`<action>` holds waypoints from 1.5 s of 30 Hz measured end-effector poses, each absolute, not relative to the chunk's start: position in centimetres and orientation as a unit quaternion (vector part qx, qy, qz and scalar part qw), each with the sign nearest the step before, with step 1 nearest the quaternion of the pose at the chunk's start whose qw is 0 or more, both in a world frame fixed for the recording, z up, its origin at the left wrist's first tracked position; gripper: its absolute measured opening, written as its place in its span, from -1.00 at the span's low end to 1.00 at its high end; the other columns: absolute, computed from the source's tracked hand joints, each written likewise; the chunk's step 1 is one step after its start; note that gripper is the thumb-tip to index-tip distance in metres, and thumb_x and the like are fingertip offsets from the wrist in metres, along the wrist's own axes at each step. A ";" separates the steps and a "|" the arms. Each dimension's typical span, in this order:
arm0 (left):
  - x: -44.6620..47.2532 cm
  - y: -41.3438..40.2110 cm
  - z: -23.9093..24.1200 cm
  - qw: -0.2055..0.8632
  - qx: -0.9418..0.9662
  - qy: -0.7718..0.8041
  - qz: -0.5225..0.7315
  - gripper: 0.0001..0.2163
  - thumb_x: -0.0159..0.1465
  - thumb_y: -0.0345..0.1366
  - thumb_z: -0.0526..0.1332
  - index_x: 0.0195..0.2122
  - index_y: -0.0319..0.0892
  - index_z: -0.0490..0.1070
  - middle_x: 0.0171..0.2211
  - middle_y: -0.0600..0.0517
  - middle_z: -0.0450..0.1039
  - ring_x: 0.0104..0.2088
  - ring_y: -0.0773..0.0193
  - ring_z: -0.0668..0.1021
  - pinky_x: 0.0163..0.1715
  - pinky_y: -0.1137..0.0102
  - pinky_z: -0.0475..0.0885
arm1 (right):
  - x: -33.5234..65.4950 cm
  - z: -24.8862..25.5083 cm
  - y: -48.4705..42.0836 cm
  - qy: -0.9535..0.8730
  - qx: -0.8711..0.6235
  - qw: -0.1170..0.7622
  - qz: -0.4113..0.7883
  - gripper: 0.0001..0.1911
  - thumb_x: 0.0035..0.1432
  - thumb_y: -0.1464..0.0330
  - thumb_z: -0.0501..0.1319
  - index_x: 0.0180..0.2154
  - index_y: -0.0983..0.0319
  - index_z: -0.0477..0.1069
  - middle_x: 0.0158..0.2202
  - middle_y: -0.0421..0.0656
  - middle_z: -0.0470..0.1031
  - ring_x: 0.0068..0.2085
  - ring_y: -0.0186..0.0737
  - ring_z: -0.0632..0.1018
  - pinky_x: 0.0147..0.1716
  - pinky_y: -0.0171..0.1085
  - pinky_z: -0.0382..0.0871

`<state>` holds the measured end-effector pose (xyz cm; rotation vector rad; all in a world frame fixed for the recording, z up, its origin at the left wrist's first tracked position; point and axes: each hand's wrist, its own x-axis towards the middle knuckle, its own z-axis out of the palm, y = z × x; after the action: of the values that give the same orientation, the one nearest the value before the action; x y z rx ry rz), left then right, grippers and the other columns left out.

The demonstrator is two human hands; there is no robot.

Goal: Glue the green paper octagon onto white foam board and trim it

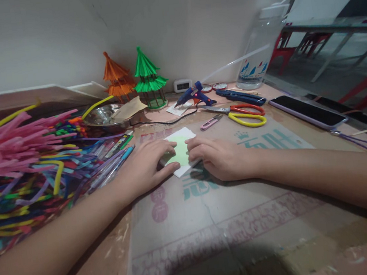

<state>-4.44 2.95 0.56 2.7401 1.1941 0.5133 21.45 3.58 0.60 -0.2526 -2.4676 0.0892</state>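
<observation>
A light green piece of paper [181, 151] lies on a folded white sheet [183, 134] in the middle of the work surface. My left hand [146, 161] rests at the left of the papers, open, thumb and fingers apart, its tips touching the green paper's left side. From the right, my right hand [220, 155] is closed, its fingers curled together on the green paper's right edge. The thumb of this hand is mostly hidden. Beneath both hands is a clear printed plastic sheet [235, 246].
Pipe cleaners [2, 149] pile at left beside a metal bowl [96, 116]. Behind stand orange [118, 76] and green [150, 79] pagoda models and a glue gun [193, 94]. Scissors [247, 119], a utility knife [241, 97], a phone [308, 110] and a clear bottle [255, 54] are at right.
</observation>
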 end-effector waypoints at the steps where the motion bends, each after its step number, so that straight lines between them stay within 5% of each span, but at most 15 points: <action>1: -4.5 2.9 0.5 0.054 0.902 0.394 0.169 -0.69 0.38 0.02 0.17 -0.03 -0.07 0.46 0.17 -0.10 0.50 0.18 -0.08 0.50 0.18 0.00 0.35 | 21.5 0.7 3.5 -0.940 -0.096 0.327 0.027 -0.65 0.15 0.67 0.03 -0.09 0.21 0.27 -0.13 -0.03 0.43 -0.12 -0.16 0.51 -0.12 -0.14 0.51; 21: -4.6 3.0 0.4 0.053 0.904 0.387 0.177 -0.67 0.40 0.01 0.15 -0.01 -0.09 0.44 0.17 -0.13 0.50 0.17 -0.10 0.51 0.16 0.00 0.37 | 20.8 1.7 3.3 -0.978 -0.062 0.200 0.024 -0.78 0.40 0.56 0.03 0.02 0.30 0.31 -0.13 0.00 0.50 -0.12 -0.14 0.47 -0.06 -0.16 0.44; 29: -4.5 2.9 0.6 0.054 0.907 0.382 0.171 -0.71 0.40 -0.02 0.17 -0.03 -0.10 0.44 0.14 -0.11 0.50 0.13 -0.07 0.51 0.14 0.02 0.37 | 21.4 0.4 3.9 -0.934 -0.125 0.335 0.011 -0.70 0.23 0.63 0.01 -0.08 0.25 0.31 -0.16 -0.03 0.49 -0.17 -0.16 0.46 -0.17 -0.19 0.39; 34: -4.4 2.9 0.6 0.051 0.906 0.382 0.177 -0.71 0.40 -0.04 0.17 -0.01 -0.10 0.43 0.13 -0.10 0.50 0.13 -0.06 0.51 0.14 0.02 0.36 | 21.3 0.8 3.7 -0.939 -0.163 0.304 0.013 -0.73 0.15 0.61 0.04 -0.16 0.24 0.34 -0.31 -0.10 0.51 -0.26 -0.16 0.45 -0.16 -0.18 0.32; 45: -4.5 2.9 0.4 0.044 0.905 0.384 0.177 -0.71 0.40 0.00 0.16 -0.05 -0.10 0.42 0.14 -0.10 0.50 0.12 -0.08 0.51 0.11 -0.02 0.38 | 20.9 0.6 3.9 -0.952 -0.136 0.272 -0.026 -0.73 0.20 0.61 0.03 -0.14 0.27 0.39 -0.32 -0.09 0.53 -0.24 -0.16 0.47 -0.06 -0.14 0.28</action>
<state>-4.48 2.93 0.42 2.7655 1.1743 0.5404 20.92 3.89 0.61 -0.3656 -2.5645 -0.0687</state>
